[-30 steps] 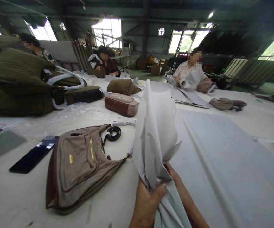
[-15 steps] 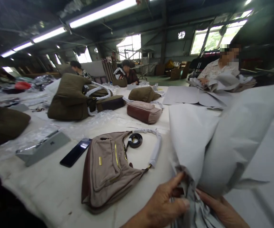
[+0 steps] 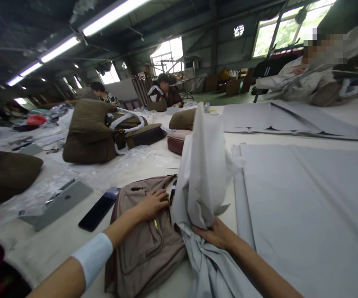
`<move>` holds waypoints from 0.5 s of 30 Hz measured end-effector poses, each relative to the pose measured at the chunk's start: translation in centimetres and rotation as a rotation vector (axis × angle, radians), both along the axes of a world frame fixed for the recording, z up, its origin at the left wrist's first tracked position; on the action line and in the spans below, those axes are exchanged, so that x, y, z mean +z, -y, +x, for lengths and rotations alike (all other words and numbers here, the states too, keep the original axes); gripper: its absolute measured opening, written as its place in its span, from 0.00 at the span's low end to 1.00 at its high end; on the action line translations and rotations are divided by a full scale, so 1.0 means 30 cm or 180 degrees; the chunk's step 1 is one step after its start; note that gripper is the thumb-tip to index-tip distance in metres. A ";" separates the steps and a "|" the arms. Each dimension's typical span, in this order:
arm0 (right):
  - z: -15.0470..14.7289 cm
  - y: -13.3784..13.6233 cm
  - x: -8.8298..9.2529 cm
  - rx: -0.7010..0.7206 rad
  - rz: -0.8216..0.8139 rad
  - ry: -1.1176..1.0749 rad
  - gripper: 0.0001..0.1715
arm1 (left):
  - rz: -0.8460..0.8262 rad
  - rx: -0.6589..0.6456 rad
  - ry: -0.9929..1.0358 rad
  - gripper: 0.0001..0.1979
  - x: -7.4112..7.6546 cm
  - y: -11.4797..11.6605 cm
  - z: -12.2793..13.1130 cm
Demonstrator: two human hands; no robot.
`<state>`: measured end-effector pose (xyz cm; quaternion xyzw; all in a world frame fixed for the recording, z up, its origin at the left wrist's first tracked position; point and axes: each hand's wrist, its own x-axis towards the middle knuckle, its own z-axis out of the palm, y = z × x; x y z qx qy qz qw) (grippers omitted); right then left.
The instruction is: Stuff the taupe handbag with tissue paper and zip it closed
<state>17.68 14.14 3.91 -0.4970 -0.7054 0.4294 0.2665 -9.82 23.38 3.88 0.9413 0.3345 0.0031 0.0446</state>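
Left hand (image 3: 152,203) rests flat on taupe bag (image 3: 144,244) near the table's (image 3: 57,236) front edge, fingers spread, gripping nothing. Right hand (image 3: 216,234) pinches bunched grey paper (image 3: 202,174) just beside the bag. Best to hold the bag's opening steady and keep the paper compact.

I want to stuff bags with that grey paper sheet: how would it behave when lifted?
Probably floppy and light: the grey paper sheet crumples into folds where the right hand bunches it. It likely creases easily and may tear, since it looks thin.
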 end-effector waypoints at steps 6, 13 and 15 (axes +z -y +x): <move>0.054 -0.003 0.115 0.0014 0.0628 0.0692 0.12 | 0.0276 -0.0295 -0.0263 0.07 0.136 -0.018 -0.003; 0.302 0.096 0.690 -0.0727 0.1876 0.1502 0.18 | 0.0832 -0.0591 0.0429 0.09 0.477 0.291 0.102; 0.331 0.179 0.790 -0.1116 0.2035 0.1364 0.22 | 0.0461 -0.0384 0.0541 0.13 0.490 0.396 0.149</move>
